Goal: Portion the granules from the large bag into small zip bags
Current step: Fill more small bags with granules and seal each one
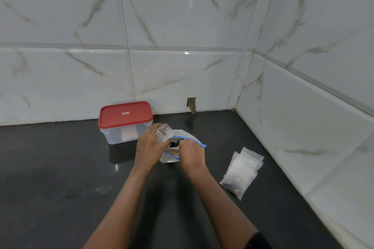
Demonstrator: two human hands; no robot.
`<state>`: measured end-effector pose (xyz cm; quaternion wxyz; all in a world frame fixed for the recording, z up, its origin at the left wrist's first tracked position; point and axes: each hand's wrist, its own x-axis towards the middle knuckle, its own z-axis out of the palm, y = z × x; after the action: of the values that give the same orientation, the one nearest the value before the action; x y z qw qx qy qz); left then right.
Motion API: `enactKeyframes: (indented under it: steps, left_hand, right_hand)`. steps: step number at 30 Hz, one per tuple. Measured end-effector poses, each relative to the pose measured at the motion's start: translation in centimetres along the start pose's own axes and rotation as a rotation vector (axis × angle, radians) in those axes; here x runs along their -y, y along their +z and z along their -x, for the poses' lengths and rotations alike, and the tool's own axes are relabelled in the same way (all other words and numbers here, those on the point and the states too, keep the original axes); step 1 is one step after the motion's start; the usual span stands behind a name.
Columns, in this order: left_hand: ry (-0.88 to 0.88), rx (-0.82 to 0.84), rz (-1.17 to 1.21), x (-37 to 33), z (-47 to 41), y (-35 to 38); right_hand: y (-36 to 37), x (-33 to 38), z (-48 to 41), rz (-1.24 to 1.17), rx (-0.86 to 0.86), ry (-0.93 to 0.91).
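A large clear bag (187,135) with a blue zip strip lies open on the dark counter, partly hidden under both hands. My left hand (148,146) holds a small clear zip bag (164,132) upright with its mouth open, just above the large bag. My right hand (191,152) pinches a few dark granules (174,143) at the large bag's opening, close beside the small bag. To the right lies a stack of small zip bags (242,171); the front one has some dark granules in its lower corner.
A clear plastic box with a red lid (125,121) stands behind my left hand against the tiled wall. Marble-look tiled walls meet in a corner at the right. The dark counter (60,178) stretches to the left and front.
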<state>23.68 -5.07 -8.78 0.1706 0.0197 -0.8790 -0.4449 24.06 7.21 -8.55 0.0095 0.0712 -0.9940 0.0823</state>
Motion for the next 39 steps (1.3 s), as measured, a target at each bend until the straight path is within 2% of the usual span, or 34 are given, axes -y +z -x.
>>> enactKeyframes:
  steps: [2,8,12,14,17,21,24,27,29,34,39]
  left_hand:
    - [0.008,0.015,-0.005,0.0,0.0,0.0]
    - [0.003,0.042,-0.003,-0.2,0.5,0.5]
    - [0.009,0.049,0.003,-0.2,0.6,1.0]
    - [0.003,0.060,0.017,-0.2,0.7,1.2]
    - [-0.012,0.065,0.008,0.0,0.7,1.1]
    - [-0.047,0.057,0.015,0.1,0.5,0.8]
    - [-0.045,0.066,-0.001,0.1,0.6,0.9]
    - [-0.037,0.062,-0.013,0.2,0.6,1.1]
    - [-0.034,0.064,-0.021,0.1,0.6,1.1]
    - [-0.057,0.055,-0.008,-0.3,1.0,1.3]
    - [-0.042,0.066,-0.005,-0.4,1.0,1.1]
  right_hand:
    - [0.3,-0.1,0.4,-0.092,-0.053,0.034]
    - [1.1,0.3,0.6,-0.316,-0.074,0.180]
    - [2.3,0.5,0.5,-0.565,-0.167,0.321]
    - [2.4,0.3,0.5,-0.556,-0.194,0.302]
    - [1.9,-0.1,0.7,-0.399,-0.096,0.186]
    - [2.7,-0.5,0.5,-0.452,-0.057,0.213]
    - [3.3,-0.1,0.5,-0.620,-0.136,0.321]
    - [3.4,0.6,0.5,-0.909,-0.246,0.433]
    - [2.9,0.7,0.4,-1.065,-0.252,0.573]
    - [2.2,0.2,0.3,-1.106,-0.164,0.778]
    - [1.9,0.6,-0.7,-1.174,-0.129,0.889]
